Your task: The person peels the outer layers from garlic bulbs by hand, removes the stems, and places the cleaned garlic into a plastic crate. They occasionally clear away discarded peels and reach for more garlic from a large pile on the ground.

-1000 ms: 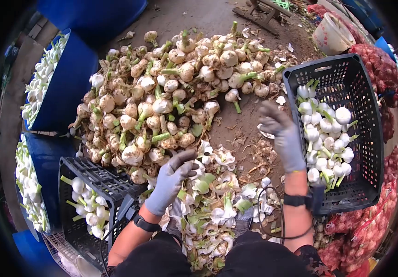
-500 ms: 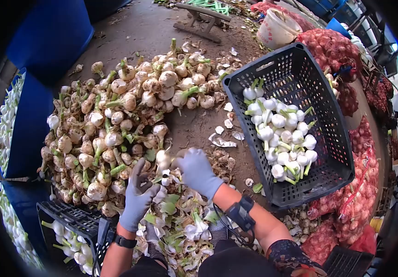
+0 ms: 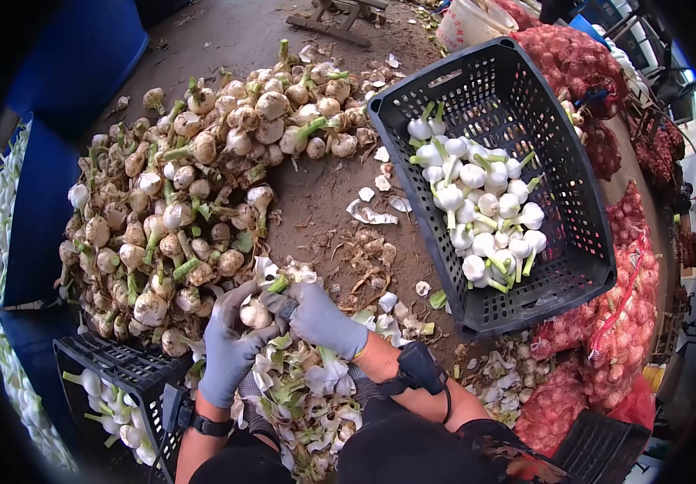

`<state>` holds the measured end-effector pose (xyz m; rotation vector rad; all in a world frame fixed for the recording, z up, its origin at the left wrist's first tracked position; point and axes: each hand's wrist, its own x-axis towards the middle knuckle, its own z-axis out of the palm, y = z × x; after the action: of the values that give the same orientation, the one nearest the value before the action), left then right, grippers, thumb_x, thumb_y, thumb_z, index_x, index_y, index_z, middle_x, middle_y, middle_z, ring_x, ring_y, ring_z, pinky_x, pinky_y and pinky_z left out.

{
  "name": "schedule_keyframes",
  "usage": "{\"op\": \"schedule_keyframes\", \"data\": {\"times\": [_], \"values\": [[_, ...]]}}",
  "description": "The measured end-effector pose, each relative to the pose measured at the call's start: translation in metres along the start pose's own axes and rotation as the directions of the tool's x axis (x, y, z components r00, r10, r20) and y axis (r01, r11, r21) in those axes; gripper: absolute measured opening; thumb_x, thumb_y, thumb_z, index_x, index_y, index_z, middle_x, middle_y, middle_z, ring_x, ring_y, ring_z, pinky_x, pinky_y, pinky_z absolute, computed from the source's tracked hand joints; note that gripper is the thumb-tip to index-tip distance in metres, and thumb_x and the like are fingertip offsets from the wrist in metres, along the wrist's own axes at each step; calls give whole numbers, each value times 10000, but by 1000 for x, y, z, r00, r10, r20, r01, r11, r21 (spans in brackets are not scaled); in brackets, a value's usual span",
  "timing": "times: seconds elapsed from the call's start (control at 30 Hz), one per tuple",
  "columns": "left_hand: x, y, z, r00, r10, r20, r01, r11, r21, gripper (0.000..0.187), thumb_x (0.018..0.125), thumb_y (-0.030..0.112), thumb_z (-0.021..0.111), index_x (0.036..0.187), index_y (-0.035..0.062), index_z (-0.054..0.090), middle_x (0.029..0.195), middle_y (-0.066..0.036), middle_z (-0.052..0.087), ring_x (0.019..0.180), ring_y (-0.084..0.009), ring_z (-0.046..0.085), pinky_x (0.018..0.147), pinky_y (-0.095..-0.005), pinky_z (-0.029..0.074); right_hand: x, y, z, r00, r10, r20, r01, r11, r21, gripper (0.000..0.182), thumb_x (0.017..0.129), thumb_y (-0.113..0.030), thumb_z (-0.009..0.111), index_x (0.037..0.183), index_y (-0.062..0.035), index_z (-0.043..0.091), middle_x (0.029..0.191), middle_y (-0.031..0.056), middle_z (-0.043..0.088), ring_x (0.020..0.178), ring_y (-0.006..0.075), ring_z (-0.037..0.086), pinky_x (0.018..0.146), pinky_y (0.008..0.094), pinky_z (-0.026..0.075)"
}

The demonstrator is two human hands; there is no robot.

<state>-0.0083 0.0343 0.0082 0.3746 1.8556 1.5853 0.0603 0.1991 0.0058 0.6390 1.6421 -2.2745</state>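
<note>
A garlic bulb (image 3: 256, 314) with a green stem is held between my two gloved hands, above a heap of peeled skins. My left hand (image 3: 231, 339) cups the bulb from the left, its fingers curled round it. From the right, my right hand (image 3: 322, 320) has its fingers closed against the bulb, by the stem; the fingertips are partly hidden. Both gloves are grey with dirt-darkened fingers. Just beyond my hands lies a big pile of unpeeled garlic (image 3: 178, 214), brown-skinned, with cut green stems.
A black crate (image 3: 445, 266) with clean white garlic stands to the right. Another black crate (image 3: 122, 355) with white garlic is at lower left. Blue bins (image 3: 37, 210) line the left. Red net sacks (image 3: 622, 323) of bulbs, a white bucket (image 3: 473, 28) and a wooden stool (image 3: 328, 28) surround the area.
My left hand, open before, has closed round the garlic bulb. My right hand has come down and left, bringing the bulb against the left hand. The view has shifted slightly.
</note>
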Motion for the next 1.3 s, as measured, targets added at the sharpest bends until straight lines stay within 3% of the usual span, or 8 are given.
{"op": "schedule_keyframes", "data": {"times": [0.23, 0.33, 0.43, 0.57, 0.87, 1.1, 1.17, 1.3], "values": [[4, 14, -3, 974, -194, 119, 225, 903, -367, 704, 712, -52, 796, 1337, -16, 474, 1225, -101, 596, 1024, -166, 626, 900, -304, 522, -20, -17, -5, 997, 71, 16, -73, 991, 115, 223, 988, -108, 463, 1012, 49, 620, 746, 34, 649, 567, 60, 571, 503, 196, 438], [4, 10, 1, 970, -198, 143, 241, 870, -429, 675, 694, 9, 829, 1290, -1, 513, 1220, -93, 592, 1088, -174, 593, 944, -308, 494, -7, 0, 0, 954, -273, -124, 122, 731, -671, 188, 911, -131, 559, 1031, -12, 642, 748, 184, 670, 630, 320, 658, 588, 395, 518], [2, 2, -1, 953, 304, 7, -279, 863, 421, 618, 683, -11, 812, 1247, 25, 561, 1206, -75, 568, 1142, -170, 547, 990, -310, 459, -3, 4, 7, 926, -317, -203, 28, 594, -804, 220, 862, -137, 600, 1056, -51, 658, 755, 240, 639, 725, 405, 648, 640, 474, 506], [3, 18, -3, 981, -190, -29, 171, 931, -321, 672, 626, 2, 833, 1250, 33, 583, 1225, -122, 575, 1135, -204, 570, 984, -325, 462, -6, 3, -2, 933, -329, -146, 154, 732, -664, 227, 879, -111, 602, 1086, -32, 654, 778, 182, 678, 769, 330, 690, 700, 398, 534], [0, 1, -10, 998, -32, 56, 44, 977, -211, 652, 774, 129, 794, 1336, 39, 478, 1101, -76, 616, 906, -170, 649, 765, -254, 531, -8, -6, -4, 998, 43, -54, -48, 995, -87, 228, 888, -66, 634, 1088, 42, 618, 922, 72, 678, 795, 125, 610, 739, 258, 491], [0, 6, -11, 926, -274, 261, 378, 703, -602, 689, 960, 499, 527, 1474, 86, 326, 988, -74, 643, 567, -119, 558, 465, -207, 401, -11, -8, 9, 814, -577, 63, 248, 248, -936, 246, 797, -110, 682, 1005, 11, 630, 893, 149, 661, 838, 330, 652, 770, 440, 507], [-3, 10, -10, 934, -243, 261, 340, 831, -441, 709, 940, 440, 580, 1481, 72, 310, 996, -73, 644, 640, -107, 580, 535, -207, 435, -10, -9, 15, 944, -317, -97, 300, 942, -153, 274, 856, -89, 681, 1094, 27, 608, 1012, 86, 695, 910, 160, 651, 785, 320, 508], [-8, 5, -12, 971, -180, 159, 188, 981, -39, 733, 887, 288, 656, 1473, 27, 300, 1029, -112, 650, 867, -170, 632, 764, -269, 494, -5, 4, 9, 993, -62, -97, 37, 970, -241, 266, 884, -47, 627, 1132, 46, 606, 947, 74, 695, 859, 126, 628, 762, 278, 506]]}}
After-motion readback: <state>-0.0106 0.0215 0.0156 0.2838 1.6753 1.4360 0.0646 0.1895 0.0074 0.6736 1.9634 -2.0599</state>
